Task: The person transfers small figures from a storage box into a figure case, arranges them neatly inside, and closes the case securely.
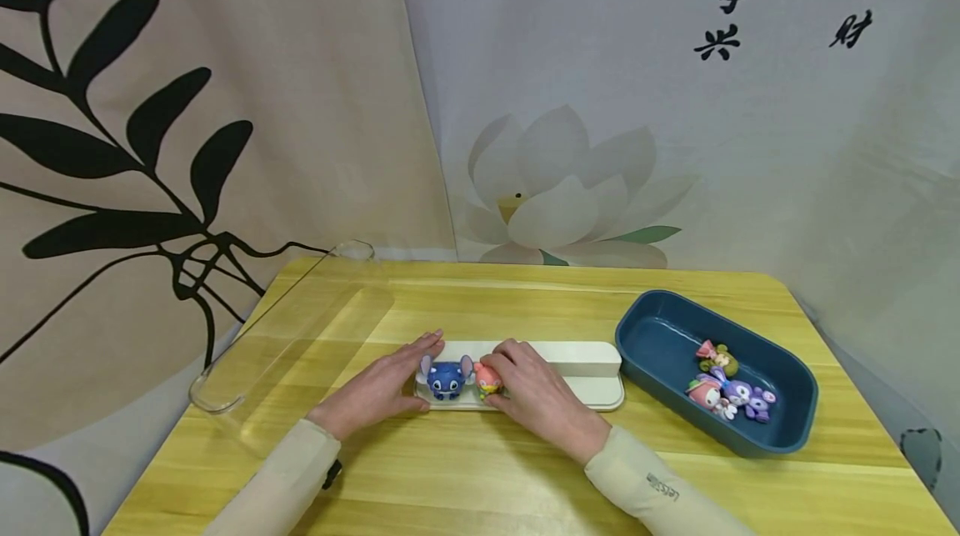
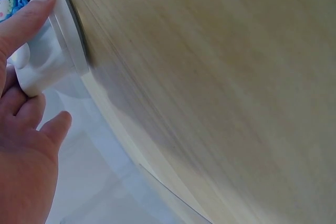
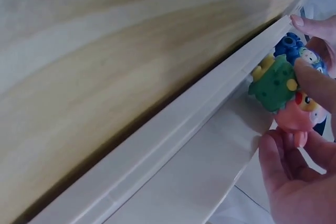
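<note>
A long white stepped display base (image 1: 600,397) lies on the table in the head view. On its left end sits a blue big-eared figurine (image 1: 446,381). My left hand (image 1: 382,390) grips that end of the base, its thumb on the front edge and its fingers around the far side; the left wrist view shows this hand (image 2: 26,129) too. Right beside the blue figurine, my right hand (image 1: 540,398) pinches a pink-and-green figurine (image 3: 296,114) between thumb and fingers. It stands close against the blue one on the lower step.
To the right, a dark blue tray (image 1: 787,378) holds several small figurines (image 1: 738,392). A clear plastic cover (image 1: 300,328) lies along the table's left edge, partly over it. Patterned cloth (image 1: 562,102) hangs behind the wooden table (image 1: 450,478).
</note>
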Demonstrator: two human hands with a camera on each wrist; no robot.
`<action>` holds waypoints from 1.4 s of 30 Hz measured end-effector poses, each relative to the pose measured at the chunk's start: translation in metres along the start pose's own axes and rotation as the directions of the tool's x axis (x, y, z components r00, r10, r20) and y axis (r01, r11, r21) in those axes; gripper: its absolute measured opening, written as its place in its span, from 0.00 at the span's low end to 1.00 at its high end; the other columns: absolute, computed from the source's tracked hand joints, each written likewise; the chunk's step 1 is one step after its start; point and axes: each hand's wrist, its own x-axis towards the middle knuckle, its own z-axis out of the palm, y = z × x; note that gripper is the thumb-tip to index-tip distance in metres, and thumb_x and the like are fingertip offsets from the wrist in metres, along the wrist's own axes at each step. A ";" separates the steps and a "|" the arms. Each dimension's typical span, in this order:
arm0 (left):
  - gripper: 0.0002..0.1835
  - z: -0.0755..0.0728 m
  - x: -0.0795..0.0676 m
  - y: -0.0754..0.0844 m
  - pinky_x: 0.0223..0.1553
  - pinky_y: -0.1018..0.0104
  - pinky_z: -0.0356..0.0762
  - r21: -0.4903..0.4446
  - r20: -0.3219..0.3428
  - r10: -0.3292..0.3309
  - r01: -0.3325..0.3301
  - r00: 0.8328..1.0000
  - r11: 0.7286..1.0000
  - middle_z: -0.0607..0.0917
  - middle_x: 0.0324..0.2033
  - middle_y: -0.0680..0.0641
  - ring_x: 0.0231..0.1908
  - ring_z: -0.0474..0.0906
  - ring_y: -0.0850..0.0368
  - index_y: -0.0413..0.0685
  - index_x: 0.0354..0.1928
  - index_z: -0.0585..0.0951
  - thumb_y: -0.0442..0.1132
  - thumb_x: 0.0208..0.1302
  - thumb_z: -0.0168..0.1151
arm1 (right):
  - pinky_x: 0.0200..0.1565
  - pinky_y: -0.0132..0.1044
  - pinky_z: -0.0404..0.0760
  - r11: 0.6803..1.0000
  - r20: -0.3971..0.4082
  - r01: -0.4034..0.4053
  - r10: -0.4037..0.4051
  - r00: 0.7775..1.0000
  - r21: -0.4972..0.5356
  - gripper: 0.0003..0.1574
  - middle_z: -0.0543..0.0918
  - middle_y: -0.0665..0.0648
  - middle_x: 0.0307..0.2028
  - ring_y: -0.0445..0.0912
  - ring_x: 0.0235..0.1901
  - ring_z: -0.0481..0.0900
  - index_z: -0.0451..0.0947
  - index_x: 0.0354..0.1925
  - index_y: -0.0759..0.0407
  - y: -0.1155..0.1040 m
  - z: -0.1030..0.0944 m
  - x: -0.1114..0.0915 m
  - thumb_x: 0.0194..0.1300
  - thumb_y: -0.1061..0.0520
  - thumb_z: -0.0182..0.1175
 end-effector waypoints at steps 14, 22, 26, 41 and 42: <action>0.52 0.000 0.001 0.001 0.74 0.46 0.63 -0.005 0.006 -0.009 0.009 1.000 1.000 0.55 0.81 0.49 0.78 0.55 0.47 0.49 0.81 0.60 0.46 0.58 0.78 | 0.63 0.48 0.80 0.997 0.062 -0.066 0.063 0.996 0.047 0.47 0.77 0.55 0.64 0.50 0.62 0.75 0.76 0.68 0.55 0.008 -0.015 -0.002 0.55 0.40 0.80; 0.51 0.001 0.001 0.000 0.74 0.48 0.63 0.002 0.007 -0.012 0.012 1.000 1.000 0.54 0.81 0.50 0.78 0.55 0.47 0.48 0.81 0.60 0.46 0.59 0.78 | 0.70 0.60 0.71 0.984 0.015 -0.119 0.118 0.993 0.129 0.50 0.71 0.57 0.73 0.57 0.72 0.67 0.72 0.72 0.56 0.018 -0.051 -0.018 0.59 0.38 0.76; 0.52 0.001 0.001 0.001 0.74 0.46 0.63 0.001 0.005 -0.017 0.017 1.000 1.000 0.54 0.81 0.51 0.78 0.55 0.46 0.49 0.81 0.60 0.45 0.58 0.79 | 0.71 0.63 0.69 0.978 -0.025 -0.141 0.147 0.989 0.154 0.51 0.71 0.57 0.73 0.59 0.74 0.65 0.71 0.73 0.58 0.026 -0.072 -0.031 0.60 0.37 0.75; 0.52 0.001 0.001 0.002 0.73 0.46 0.64 0.009 0.004 -0.022 0.022 1.000 1.000 0.55 0.81 0.49 0.78 0.56 0.46 0.48 0.80 0.61 0.45 0.58 0.79 | 0.63 0.78 0.65 0.913 -0.079 -0.341 0.366 0.927 0.226 0.44 0.70 0.59 0.74 0.64 0.72 0.66 0.66 0.77 0.49 0.061 -0.130 -0.090 0.69 0.40 0.68; 0.52 0.001 0.001 0.002 0.73 0.46 0.64 0.009 0.003 -0.023 0.023 1.000 1.000 0.55 0.81 0.49 0.78 0.56 0.46 0.48 0.80 0.61 0.45 0.58 0.79 | 0.63 0.79 0.64 0.910 -0.078 -0.352 0.376 0.923 0.218 0.44 0.70 0.59 0.74 0.65 0.71 0.66 0.66 0.77 0.49 0.065 -0.134 -0.094 0.69 0.40 0.68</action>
